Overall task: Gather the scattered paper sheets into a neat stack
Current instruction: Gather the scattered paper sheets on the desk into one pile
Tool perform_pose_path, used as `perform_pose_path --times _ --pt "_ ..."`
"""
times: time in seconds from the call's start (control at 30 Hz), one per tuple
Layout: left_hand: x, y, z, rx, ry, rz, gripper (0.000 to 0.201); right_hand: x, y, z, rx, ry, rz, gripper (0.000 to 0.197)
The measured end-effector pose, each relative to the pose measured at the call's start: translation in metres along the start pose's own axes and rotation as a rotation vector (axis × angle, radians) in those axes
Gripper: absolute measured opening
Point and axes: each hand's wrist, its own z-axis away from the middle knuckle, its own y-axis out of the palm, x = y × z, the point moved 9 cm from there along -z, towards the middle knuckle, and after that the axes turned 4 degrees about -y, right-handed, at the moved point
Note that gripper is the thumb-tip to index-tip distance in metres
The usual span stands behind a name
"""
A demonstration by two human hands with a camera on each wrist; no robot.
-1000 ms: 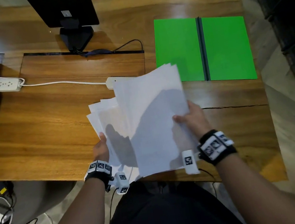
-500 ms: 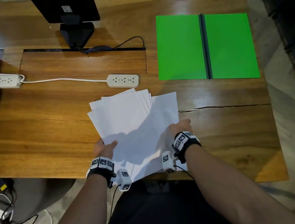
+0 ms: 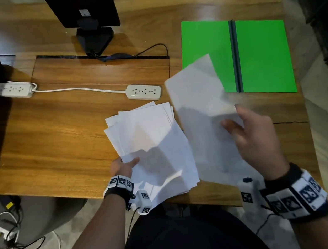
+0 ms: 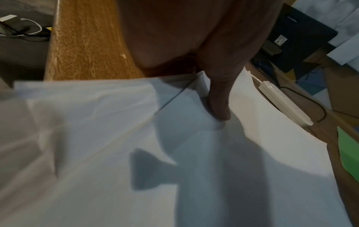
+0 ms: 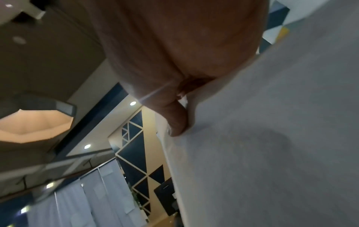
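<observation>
A fanned pile of white paper sheets (image 3: pixel 150 140) lies on the wooden desk (image 3: pixel 52 144), overhanging its near edge. My left hand (image 3: pixel 129 163) grips the pile's near-left corner, thumb on top. In the left wrist view the thumb (image 4: pixel 219 104) presses on the pile (image 4: pixel 194 161). My right hand (image 3: pixel 233 126) holds a blurred white sheet (image 3: pixel 198 100) lifted and tilted, to the right of the pile. In the right wrist view the thumb (image 5: pixel 178 121) pinches that sheet (image 5: pixel 272 145) near its edge; the fingers behind it are hidden.
An open green folder (image 3: pixel 260 56) lies flat at the back right, partly behind the lifted sheet. A white power strip (image 3: pixel 144 92) sits just beyond the pile, and a second strip (image 3: pixel 14 89) is far left. A black monitor stand (image 3: pixel 95 37) is at the back.
Half a second ago both hands lay on the pile on the desk. My right hand has since risen up and to the right with a sheet. The left hand stays put.
</observation>
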Motion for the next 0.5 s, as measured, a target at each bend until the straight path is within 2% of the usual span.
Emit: perform_pose_path --times 0.13,0.2,0.23,0.3,0.33,0.4,0.43,0.5 --pt "-0.014 0.000 0.018 0.031 0.051 0.088 0.048 -0.028 0.058 -0.019 0.124 0.157 -0.190 0.023" --pt "-0.016 -0.005 0.022 0.014 0.010 0.123 0.072 -0.047 0.102 -0.026 0.162 0.229 -0.173 0.024" --pt "-0.011 -0.007 0.024 0.008 -0.069 0.162 0.089 -0.056 0.125 -0.029 0.166 0.262 -0.161 0.023" --pt "0.003 -0.002 0.012 0.064 -0.170 0.286 0.119 -0.070 0.167 -0.027 0.182 0.354 -0.163 0.023" --pt "0.010 0.001 0.001 0.097 -0.172 0.375 0.125 -0.079 0.186 -0.024 0.202 0.410 -0.158 0.025" --pt "0.016 0.006 -0.004 0.138 -0.186 0.458 0.119 -0.093 0.220 -0.013 0.273 0.523 -0.111 0.031" --pt "0.011 0.004 0.006 0.127 -0.202 0.426 0.112 -0.098 0.234 -0.008 0.322 0.550 -0.053 0.036" --pt "-0.008 -0.003 0.020 0.107 -0.138 0.273 0.081 -0.108 0.253 0.000 0.402 0.576 0.087 0.052"
